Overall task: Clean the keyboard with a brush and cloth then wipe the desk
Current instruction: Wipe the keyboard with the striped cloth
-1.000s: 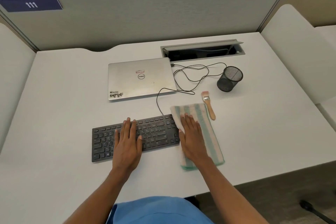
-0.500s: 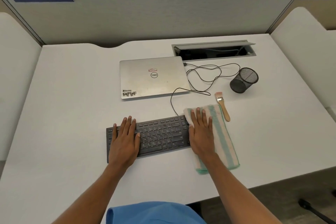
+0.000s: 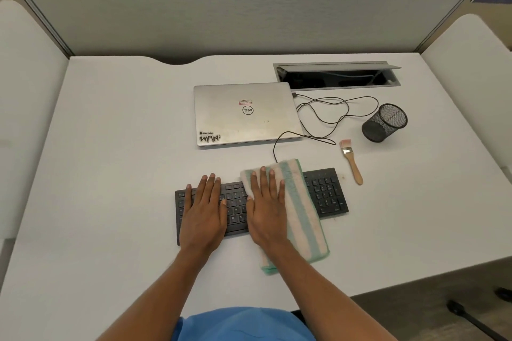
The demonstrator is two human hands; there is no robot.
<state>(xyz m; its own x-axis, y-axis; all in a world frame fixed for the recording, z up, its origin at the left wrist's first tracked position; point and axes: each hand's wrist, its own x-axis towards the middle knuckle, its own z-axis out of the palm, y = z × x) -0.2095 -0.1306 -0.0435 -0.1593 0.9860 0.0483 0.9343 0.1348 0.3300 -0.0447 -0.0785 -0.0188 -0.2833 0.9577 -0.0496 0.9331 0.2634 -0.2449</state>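
Bright, even light from above washes the white desk (image 3: 110,160) with no hard glare, leaving only thin, soft shadows under the laptop (image 3: 243,116) edge and beside the mesh pen cup (image 3: 383,123). The wide-angle lens bows the grey partition (image 3: 249,16) and the desk's edges toward the corners. Centre detail is fairly sharp, though the keyboard (image 3: 327,194) legends are smeared soft.
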